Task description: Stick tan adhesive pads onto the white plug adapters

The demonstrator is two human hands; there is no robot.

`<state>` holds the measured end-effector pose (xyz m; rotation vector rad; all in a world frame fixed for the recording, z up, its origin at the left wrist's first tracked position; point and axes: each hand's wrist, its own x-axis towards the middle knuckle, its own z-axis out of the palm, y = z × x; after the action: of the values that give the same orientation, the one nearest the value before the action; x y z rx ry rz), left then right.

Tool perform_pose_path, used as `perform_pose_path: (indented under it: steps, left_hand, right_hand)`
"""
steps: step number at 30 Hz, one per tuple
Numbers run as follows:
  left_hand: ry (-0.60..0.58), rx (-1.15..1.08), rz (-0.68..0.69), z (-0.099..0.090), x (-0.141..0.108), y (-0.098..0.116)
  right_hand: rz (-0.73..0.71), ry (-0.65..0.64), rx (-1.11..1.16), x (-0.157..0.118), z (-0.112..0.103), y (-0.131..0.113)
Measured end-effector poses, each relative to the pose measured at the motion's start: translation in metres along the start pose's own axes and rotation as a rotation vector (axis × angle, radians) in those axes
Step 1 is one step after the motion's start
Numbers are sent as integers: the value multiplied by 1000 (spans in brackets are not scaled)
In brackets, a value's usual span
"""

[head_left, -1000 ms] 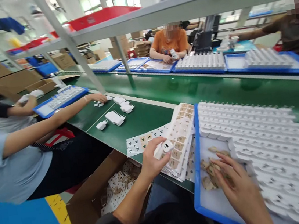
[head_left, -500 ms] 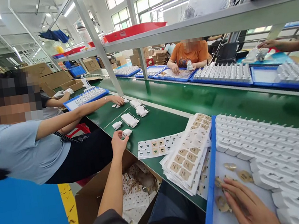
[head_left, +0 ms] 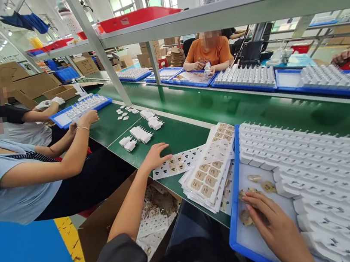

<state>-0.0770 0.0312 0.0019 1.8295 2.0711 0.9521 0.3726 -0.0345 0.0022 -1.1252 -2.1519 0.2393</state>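
One L hand [head_left: 155, 156] palm-dn nr label sheet [head_left: 181, 162].

- Your sleeve [head_left: 115, 261]: dark, matt cloth
- The green work surface [head_left: 187, 103] before you: smooth, glossy
- Your blue tray [head_left: 239, 215]: smooth plastic
- White plugs [head_left: 296, 161]: smooth, plastic-looking
- Your label sheets [head_left: 211, 169]: papery
- Your box [head_left: 102, 241]: brown cardboard

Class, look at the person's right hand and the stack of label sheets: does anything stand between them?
Yes: the blue rim of the tray runs between them. The right hand is over the tray's floor, among loose tan pieces; the stack of label sheets lies on the green bench just outside the rim.
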Motion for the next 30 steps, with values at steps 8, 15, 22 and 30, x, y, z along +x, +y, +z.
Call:
perform_pose_path:
  steps: [8,15,22,30]
  left_hand:
    - [-128,-26,109,28,-19,13]
    - [-54,-61,73,22,-32,24]
    - [233,-440,-66,1,-48,53]
    - [-179,-633,788,-22,-74,187]
  right_hand:
    - [30,9,28,0,-3,-6]
    - [54,5,28,4,-4,-14]
    - [206,-39,186,13,-18,-40]
    - [441,-39,1186,22,-30,-57]
